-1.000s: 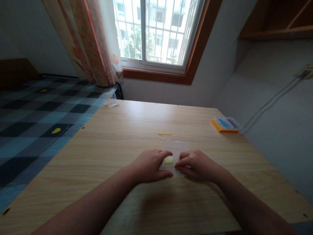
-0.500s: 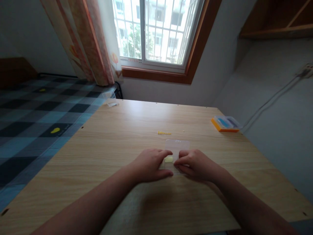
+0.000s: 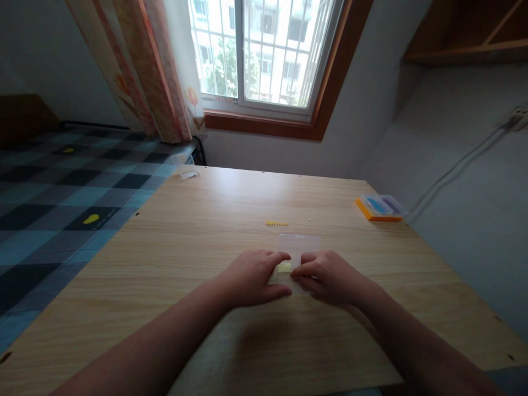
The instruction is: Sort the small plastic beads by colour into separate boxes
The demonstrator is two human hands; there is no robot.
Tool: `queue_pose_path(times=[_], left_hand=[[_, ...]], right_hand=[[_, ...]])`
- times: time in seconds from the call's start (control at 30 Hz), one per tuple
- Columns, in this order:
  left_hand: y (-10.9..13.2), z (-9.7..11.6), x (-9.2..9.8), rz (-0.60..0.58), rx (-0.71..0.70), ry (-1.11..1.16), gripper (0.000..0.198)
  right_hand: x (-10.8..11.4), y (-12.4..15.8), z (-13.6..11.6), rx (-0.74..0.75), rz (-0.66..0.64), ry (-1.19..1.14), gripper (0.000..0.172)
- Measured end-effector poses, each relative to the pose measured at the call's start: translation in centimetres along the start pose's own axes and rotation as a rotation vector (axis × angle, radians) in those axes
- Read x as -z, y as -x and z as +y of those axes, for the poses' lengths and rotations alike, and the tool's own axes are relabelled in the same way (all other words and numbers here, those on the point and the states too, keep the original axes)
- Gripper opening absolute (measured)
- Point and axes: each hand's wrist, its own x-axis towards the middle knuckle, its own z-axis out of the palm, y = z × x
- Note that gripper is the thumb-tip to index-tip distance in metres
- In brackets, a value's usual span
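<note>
A small clear plastic box [image 3: 299, 245], its see-through lid tipped back on the far side, lies on the table between my hands. My left hand [image 3: 258, 279] is wrapped round the box's left side, thumb at the near edge and fingers at the far edge. Inside shows a pale yellow block or strip [image 3: 284, 268]. My right hand [image 3: 324, 275] has its fingers curled into a pinch over the right part of the box, the tips beside the pale yellow piece. Whatever they pinch is hidden.
Beyond the box, several tiny yellow pieces [image 3: 277, 224] stand in a row, with one pale speck [image 3: 309, 220] to their right. An orange case with a clear lid [image 3: 379, 208] sits at the right edge. Another clear plastic container [image 3: 187, 168] is at the far left corner.
My right fingertips have shifted very slightly left toward the pale yellow piece. My left hand keeps its grip on the box.
</note>
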Motion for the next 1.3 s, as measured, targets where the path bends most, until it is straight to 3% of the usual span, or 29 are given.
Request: queue_pose_path(times=[0.53,0.6,0.67,0.77,0.83,0.93,1.03,1.3], left_hand=[[0.0,0.0,-0.1,0.003,0.009,-0.007,0.061],[0.0,0.1,-0.1,0.006,0.004,-0.008,0.061],[0.0,0.1,0.0,0.004,0.005,-0.011,0.061],[-0.1,0.3,0.2,-0.009,0.015,-0.016,0.061],[-0.1,0.3,0.3,-0.014,0.018,-0.018,0.061],[-0.1,0.2,0.3,-0.012,0.012,-0.015,0.061],[0.0,0.1,0.3,-0.009,0.009,-0.014,0.062],[-0.1,0.1,0.2,-0.011,0.027,-0.024,0.064]], right_hand=[[-0.1,0.3,0.1,0.049,0.044,-0.03,0.019],[0.2,0.4,0.3,0.082,0.163,-0.087,0.018],[0.5,0.5,1.1,0.06,0.388,-0.124,0.017],[0.6,0.2,3.8,-0.115,0.717,-0.136,0.02],[0.2,-0.2,6.3,-0.258,0.798,-0.152,0.024],[-0.6,-1.1,9.8,-0.457,0.723,-0.168,0.033],[-1.3,-2.2,11.6,-0.58,0.64,-0.128,0.036],[-1.1,-4.7,12.0,-0.574,0.581,-0.07,0.025]])
